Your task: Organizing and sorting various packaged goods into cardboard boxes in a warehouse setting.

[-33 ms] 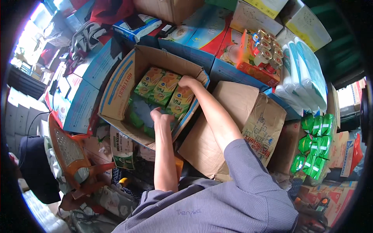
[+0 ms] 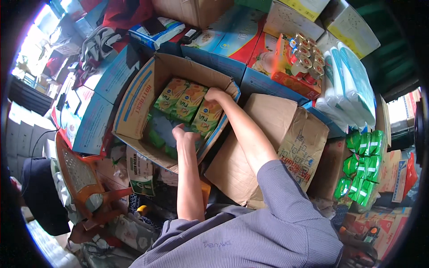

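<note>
A large brown cardboard box [image 2: 134,105] stands open in front of me, with several small green-and-orange cartons in it. Three of them lie in a row along its far and right side. My right hand [image 2: 216,94] has its fingers closed over the far end of the rightmost carton [image 2: 207,114], against the box's right wall. At that carton's near end is my left hand [image 2: 186,135], thumb raised and fingers bent against it; its fingertips are partly hidden. Left of this hand, a dark grey-blue patch [image 2: 163,127] and more green packs show lower down inside the box.
A second brown cardboard box [image 2: 250,147] sits close on the right. Behind are blue cartons [image 2: 228,64], an orange tray of small jars [image 2: 292,67] and white wrapped packs [image 2: 346,85]. Green packets [image 2: 364,165] lie farther right; an orange plastic chair [image 2: 82,174] stands left.
</note>
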Motion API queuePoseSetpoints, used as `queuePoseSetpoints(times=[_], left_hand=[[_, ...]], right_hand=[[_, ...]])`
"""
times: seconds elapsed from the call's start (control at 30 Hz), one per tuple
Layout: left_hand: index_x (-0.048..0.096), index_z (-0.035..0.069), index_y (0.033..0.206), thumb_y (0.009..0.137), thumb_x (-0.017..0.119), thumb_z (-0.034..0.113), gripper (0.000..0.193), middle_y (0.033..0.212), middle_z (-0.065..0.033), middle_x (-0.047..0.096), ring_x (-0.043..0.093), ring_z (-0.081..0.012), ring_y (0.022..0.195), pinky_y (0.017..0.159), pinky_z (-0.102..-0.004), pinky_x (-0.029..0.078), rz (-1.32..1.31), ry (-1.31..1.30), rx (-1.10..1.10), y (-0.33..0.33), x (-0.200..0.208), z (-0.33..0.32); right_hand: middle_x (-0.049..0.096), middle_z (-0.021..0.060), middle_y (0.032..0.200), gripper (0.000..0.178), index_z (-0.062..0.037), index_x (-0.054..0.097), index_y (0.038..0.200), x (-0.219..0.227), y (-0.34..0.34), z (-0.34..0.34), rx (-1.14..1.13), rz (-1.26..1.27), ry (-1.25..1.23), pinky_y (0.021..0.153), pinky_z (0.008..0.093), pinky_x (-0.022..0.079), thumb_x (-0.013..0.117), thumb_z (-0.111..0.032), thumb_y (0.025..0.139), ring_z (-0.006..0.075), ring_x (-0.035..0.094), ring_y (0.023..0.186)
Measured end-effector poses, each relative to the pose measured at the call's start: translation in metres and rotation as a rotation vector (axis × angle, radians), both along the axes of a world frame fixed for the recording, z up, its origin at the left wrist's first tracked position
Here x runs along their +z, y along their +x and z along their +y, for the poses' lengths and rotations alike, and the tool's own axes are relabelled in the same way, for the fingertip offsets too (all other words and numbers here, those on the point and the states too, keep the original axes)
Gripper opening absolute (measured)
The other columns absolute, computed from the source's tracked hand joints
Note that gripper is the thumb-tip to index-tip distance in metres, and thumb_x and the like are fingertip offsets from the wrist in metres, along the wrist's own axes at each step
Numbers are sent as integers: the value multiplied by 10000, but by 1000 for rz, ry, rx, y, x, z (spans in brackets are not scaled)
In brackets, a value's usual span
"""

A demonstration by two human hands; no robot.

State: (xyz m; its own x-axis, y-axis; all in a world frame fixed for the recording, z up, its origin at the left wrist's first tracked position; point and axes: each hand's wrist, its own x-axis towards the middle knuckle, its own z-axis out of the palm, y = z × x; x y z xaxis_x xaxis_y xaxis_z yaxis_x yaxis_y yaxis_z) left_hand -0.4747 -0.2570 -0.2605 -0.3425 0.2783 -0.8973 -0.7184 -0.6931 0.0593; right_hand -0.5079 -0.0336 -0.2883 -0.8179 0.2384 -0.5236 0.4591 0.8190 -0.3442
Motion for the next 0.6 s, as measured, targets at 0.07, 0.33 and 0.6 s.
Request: queuePoseSetpoints(times=[0.07, 0.33, 0.6], left_hand=[[447, 35, 1451, 927, 497, 261, 572, 1584, -198, 367, 368, -411, 1424, 1154, -653, 203, -37, 11, -60, -4, 2, -5], [464, 126, 1361, 904, 558, 298, 497, 1475, -174, 399, 407, -351, 1318, 990, -547, 313, -25, 37, -39, -10, 4, -11], [399, 125, 1423, 901, 567, 289, 572, 1520, -170, 339, 372, -346, 1335, 997, -561, 308, 52, -56, -51, -3, 17, -9]], right_hand=[[747, 233, 1029, 405, -8, 788, 972, -2, 0, 0, -48, 7, 31, 825, 446, 566, 782, -314, 707, 339, 735, 986], [707, 258, 1164, 328, 1, 768, 1014, -13, 0, -1, -261, 82, 56, 908, 438, 562, 743, -177, 740, 373, 687, 1130], [690, 254, 1192, 451, -21, 700, 1124, 2, 2, -18, -129, 242, -18, 960, 465, 536, 794, -225, 733, 390, 648, 1179]])
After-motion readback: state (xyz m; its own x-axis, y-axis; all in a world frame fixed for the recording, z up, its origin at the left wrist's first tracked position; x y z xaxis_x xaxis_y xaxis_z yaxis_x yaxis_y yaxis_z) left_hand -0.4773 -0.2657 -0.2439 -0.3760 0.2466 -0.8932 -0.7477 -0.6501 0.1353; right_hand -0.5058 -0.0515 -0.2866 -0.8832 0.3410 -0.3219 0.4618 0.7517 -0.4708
